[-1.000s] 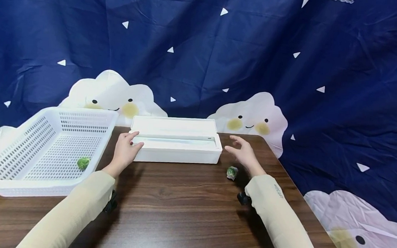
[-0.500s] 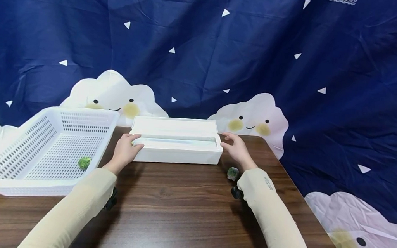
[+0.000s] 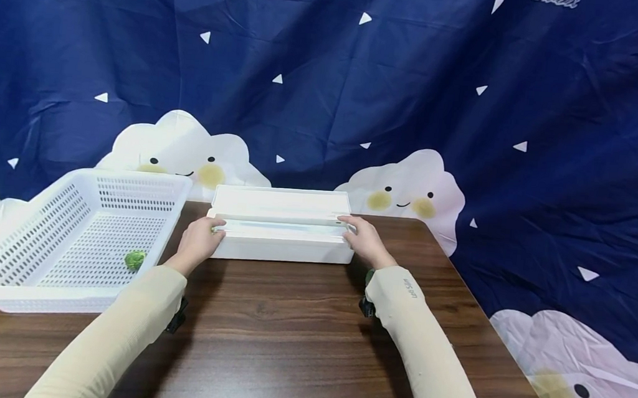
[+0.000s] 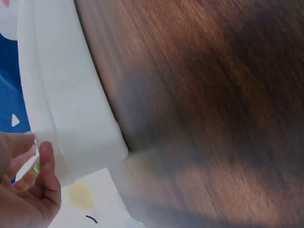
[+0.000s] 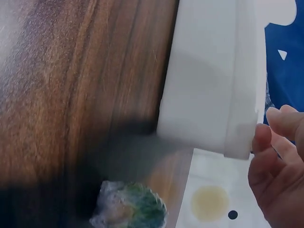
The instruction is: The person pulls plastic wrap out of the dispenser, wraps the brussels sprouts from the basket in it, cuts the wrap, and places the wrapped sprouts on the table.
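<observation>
A long white box (image 3: 283, 250) stands on the table with its lid (image 3: 282, 202) raised at the back; it looks like a cling film dispenser, with a shiny strip along its opening. My left hand (image 3: 197, 241) is at the box's left end, thumb and forefinger slightly apart at the upper edge. A bit of green shows behind the fingers (image 4: 47, 166) in the left wrist view. Over the right end reaches my right hand (image 3: 368, 243), fingertips above the opening and a gap between thumb and forefinger. A film-wrapped green sprout (image 5: 130, 206) lies below the right wrist, mostly hidden by the sleeve in the head view.
A white perforated basket (image 3: 81, 296) stands on the left of the wooden table (image 3: 262, 344), with one green sprout (image 3: 135, 260) inside it. A blue curtain with clouds (image 3: 329, 68) hangs behind the table's back edge.
My right hand has moved left, from beside the box to over its right end, and its sleeve now covers most of the wrapped sprout. The left hand has barely shifted.
</observation>
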A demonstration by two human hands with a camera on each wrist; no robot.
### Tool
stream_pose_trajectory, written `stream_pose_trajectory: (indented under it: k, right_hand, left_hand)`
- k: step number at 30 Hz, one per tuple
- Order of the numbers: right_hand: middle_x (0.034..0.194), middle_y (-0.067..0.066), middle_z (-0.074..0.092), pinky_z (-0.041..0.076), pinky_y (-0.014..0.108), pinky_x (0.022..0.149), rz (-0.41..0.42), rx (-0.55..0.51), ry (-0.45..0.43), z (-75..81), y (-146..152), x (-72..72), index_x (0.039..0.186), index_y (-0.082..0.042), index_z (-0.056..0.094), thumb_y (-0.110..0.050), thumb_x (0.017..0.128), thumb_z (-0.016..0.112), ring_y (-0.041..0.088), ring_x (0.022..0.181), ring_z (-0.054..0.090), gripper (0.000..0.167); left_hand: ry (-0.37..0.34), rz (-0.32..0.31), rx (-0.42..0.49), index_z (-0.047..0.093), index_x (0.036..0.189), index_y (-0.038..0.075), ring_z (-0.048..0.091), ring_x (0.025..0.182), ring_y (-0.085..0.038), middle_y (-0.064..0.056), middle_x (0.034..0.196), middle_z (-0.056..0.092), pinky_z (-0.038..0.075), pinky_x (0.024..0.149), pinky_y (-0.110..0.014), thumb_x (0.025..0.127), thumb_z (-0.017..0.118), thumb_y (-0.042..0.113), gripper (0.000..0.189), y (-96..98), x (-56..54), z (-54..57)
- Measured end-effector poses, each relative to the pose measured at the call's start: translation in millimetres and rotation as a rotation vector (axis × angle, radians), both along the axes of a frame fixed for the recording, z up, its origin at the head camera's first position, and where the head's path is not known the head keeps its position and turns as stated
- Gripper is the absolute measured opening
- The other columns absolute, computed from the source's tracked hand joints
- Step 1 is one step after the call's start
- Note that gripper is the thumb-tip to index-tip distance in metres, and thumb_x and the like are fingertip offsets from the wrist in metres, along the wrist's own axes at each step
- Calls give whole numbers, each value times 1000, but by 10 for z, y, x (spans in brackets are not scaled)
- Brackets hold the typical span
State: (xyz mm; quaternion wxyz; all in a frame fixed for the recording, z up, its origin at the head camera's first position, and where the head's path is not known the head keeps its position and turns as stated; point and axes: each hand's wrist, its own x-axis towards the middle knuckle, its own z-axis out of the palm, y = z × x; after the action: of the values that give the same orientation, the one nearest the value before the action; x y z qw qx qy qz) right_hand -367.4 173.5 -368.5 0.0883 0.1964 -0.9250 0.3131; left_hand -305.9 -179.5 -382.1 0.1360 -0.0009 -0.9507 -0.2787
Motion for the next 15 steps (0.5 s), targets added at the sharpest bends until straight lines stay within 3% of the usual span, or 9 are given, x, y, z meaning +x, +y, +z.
stream_pose_trajectory:
  k: [6,11,15]
  right_hand:
    - [129,13,51,39,41,91,-49,81,17,-9,-92,-29,123,-8,59,-1,88,51,28,119,45,37]
    - [123,9,57,44,37,68,-135,145,6,-2,-159,-35,113,-12,67,-5,89,54,26,92,56,28]
    - [113,6,63,45,38,64,-177,164,10,3,-185,-27,103,-12,71,-8,87,57,26,86,59,21]
  left_hand:
    - [-10,29,-50,64,112,0,58,96,-34,-19,114,60,46,73,-46,92,53,13,27,-15,-24,-3]
    - [-2,26,-79,68,105,1,60,89,-33,-17,106,64,46,71,-46,91,56,15,23,-31,-16,20]
    - [19,22,-74,69,102,2,61,86,-34,-17,102,65,46,70,-46,90,58,14,20,-40,-15,30]
